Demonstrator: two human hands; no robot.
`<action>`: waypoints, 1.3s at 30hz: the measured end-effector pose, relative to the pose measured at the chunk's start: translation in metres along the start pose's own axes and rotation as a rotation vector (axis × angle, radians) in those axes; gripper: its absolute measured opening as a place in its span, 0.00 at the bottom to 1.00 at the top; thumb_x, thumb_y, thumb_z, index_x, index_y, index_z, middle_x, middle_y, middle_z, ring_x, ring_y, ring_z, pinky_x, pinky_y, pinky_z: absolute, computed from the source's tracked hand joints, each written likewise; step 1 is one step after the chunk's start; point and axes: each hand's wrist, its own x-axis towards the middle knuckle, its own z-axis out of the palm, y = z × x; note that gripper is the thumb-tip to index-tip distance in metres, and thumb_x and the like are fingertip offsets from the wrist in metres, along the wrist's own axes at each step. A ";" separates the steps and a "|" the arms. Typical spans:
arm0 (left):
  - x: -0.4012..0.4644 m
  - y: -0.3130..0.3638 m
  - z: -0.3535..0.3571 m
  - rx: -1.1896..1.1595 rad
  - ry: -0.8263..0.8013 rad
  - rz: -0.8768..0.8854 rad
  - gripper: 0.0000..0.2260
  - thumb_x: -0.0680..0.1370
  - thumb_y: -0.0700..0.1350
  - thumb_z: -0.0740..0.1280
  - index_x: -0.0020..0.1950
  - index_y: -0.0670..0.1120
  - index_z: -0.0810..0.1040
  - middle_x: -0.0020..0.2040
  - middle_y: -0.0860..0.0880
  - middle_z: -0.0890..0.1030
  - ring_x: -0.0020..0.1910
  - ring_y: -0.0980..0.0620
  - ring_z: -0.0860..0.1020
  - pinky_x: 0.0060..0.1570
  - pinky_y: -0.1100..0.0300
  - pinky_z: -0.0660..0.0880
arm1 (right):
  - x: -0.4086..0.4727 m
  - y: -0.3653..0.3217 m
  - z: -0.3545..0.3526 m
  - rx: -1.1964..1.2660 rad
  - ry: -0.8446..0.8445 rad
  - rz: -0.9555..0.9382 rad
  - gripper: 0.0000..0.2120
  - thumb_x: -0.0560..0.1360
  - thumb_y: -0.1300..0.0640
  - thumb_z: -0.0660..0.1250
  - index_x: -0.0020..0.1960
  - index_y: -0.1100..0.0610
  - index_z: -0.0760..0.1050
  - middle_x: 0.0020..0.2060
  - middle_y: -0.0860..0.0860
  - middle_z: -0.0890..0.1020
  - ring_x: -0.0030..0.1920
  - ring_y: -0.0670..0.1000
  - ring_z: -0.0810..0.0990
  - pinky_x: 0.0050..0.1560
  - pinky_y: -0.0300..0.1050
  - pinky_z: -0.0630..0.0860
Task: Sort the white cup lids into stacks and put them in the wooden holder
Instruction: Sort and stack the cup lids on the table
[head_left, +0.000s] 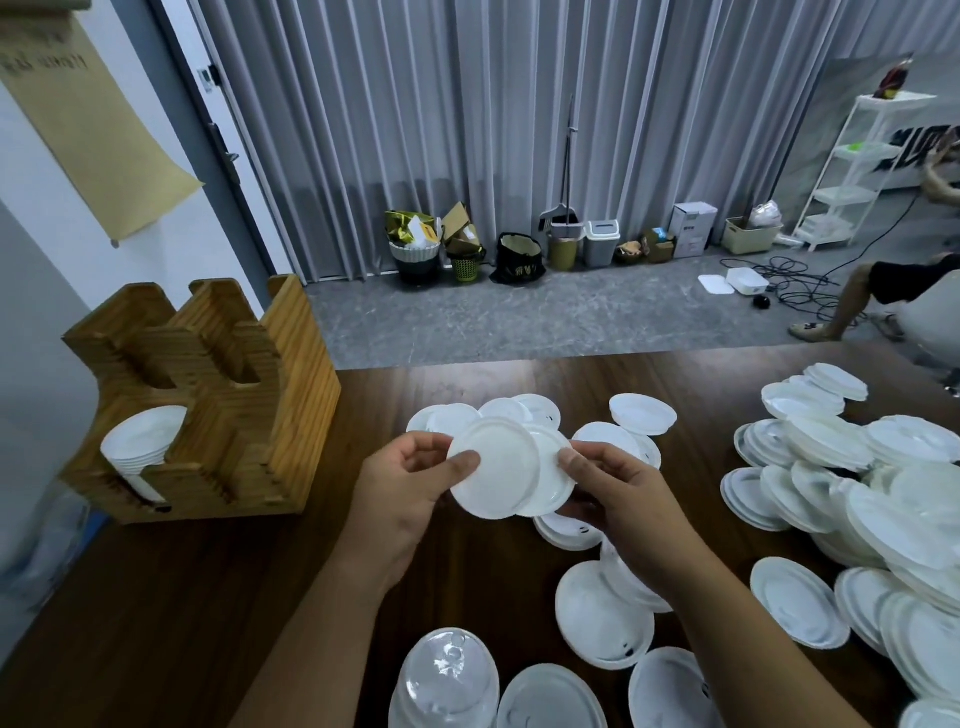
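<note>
1. Your left hand holds a white lid up over the dark wooden counter. Your thumb lies on the lid's left edge and your fingers curl behind it.
2. Your right hand pinches a second lid. This lid sits partly behind the first one and sticks out on the right side.
3. The wooden holder stands at the left end of the counter, well apart from both hands.
4. A small stack of lids already sits in the front left slot of the holder. The other slots look dark, and you cannot tell what is in them.
5. More loose lids lie on the counter just behind your hands.
6. A big pile of lids covers the right side of the counter. Many lean on each other.
7. A few clear lids sit at the near edge of the counter, close to you.
8. A brown paper sheet hangs on the wall at the top left. It has some writing, but it is too blurry to read.
9. Bins and baskets stand along the grey curtain on the floor.
</note>
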 end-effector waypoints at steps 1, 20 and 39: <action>-0.001 0.002 0.004 0.034 0.019 0.033 0.15 0.72 0.47 0.84 0.55 0.50 0.86 0.49 0.52 0.89 0.50 0.53 0.88 0.47 0.58 0.85 | -0.001 0.000 0.003 -0.016 -0.016 -0.001 0.13 0.83 0.52 0.71 0.65 0.56 0.84 0.55 0.54 0.90 0.56 0.56 0.90 0.58 0.52 0.86; -0.020 0.005 0.020 0.210 0.053 0.119 0.12 0.77 0.53 0.79 0.57 0.57 0.81 0.53 0.60 0.86 0.51 0.60 0.84 0.47 0.65 0.80 | -0.018 -0.004 0.009 0.049 -0.149 0.064 0.19 0.81 0.48 0.69 0.69 0.54 0.83 0.63 0.53 0.87 0.64 0.57 0.86 0.63 0.51 0.85; -0.030 0.002 -0.061 -0.032 -0.075 0.023 0.12 0.80 0.50 0.76 0.63 0.59 0.81 0.54 0.57 0.88 0.56 0.56 0.87 0.56 0.53 0.86 | -0.023 -0.007 0.079 0.078 -0.132 0.095 0.10 0.81 0.55 0.73 0.62 0.51 0.84 0.60 0.57 0.88 0.61 0.58 0.88 0.56 0.50 0.86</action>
